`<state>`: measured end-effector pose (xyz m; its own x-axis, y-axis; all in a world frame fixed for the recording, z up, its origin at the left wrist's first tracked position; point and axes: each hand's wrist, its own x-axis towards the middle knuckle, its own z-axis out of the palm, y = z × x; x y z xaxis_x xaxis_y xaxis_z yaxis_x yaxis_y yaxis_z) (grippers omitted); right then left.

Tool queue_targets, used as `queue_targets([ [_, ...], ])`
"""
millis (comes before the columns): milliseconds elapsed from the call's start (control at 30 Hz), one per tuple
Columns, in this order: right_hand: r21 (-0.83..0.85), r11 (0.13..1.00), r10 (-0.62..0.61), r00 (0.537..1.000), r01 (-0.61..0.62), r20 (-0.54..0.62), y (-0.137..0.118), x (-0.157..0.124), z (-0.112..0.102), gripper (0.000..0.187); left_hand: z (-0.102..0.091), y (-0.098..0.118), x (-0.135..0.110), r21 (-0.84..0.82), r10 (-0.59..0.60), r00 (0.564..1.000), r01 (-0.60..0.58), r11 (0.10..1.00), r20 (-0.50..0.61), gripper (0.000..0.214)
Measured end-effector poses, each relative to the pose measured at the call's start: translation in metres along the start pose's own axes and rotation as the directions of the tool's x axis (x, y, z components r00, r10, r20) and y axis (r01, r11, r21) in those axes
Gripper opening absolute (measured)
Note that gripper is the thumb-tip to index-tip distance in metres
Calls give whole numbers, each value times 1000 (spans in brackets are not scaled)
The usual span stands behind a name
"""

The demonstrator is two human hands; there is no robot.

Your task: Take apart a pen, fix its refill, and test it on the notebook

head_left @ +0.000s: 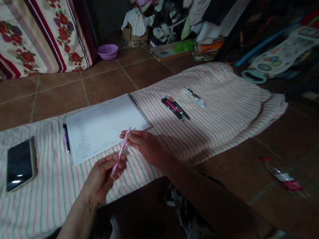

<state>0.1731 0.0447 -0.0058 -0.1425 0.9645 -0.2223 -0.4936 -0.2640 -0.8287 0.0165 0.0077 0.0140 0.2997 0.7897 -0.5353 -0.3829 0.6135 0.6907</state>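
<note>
A slim pink pen [122, 147] is held at a slant between both hands, over the near edge of the striped cloth. My left hand [105, 173] grips its lower end between thumb and fingers. At its upper end, the fingers of my right hand [144, 144] pinch it. Just beyond the hands lies a spiral notebook [106, 121] with a white page, printed text along its left and lower edges. A dark pen with a purple grip [66, 138] rests against the notebook's left side.
A phone [20, 164] lies at the left on the striped cloth [221, 118]. Several dark pens [175, 108] and some lighter pens [194, 96] lie right of the notebook. On the tiled floor are a bottle with a red cap [284, 177] and a purple basin [108, 52].
</note>
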Motion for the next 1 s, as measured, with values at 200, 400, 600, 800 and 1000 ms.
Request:
queue_targets([
  [200, -123, 992, -13, 998, 5, -68, -3, 0, -1, 19, -1, -1, 1, -5, -3, 1000, 3, 1000, -15, 28],
  [400, -97, 995, -34, 999, 33, -12, -1, -3, -1, 27, -1, -1, 1, 3, 16, 1000, -16, 1000, 12, 25],
  [600, -15, 998, -55, 998, 55, -14, 1, 0, -3, 23, 0, 0, 1, 17, 16, 999, -16, 1000, 33, 25],
  [800, -139, 989, -60, 994, 46, -94, -4, -1, -1, 21, 0, -1, 0, 21, 9, 1000, -9, 1000, -9, 25],
  [1000, -147, 988, -54, 997, 46, -52, -5, -3, 1, 30, 1, 0, -1, 20, 18, 1000, -19, 1000, 12, 25],
])
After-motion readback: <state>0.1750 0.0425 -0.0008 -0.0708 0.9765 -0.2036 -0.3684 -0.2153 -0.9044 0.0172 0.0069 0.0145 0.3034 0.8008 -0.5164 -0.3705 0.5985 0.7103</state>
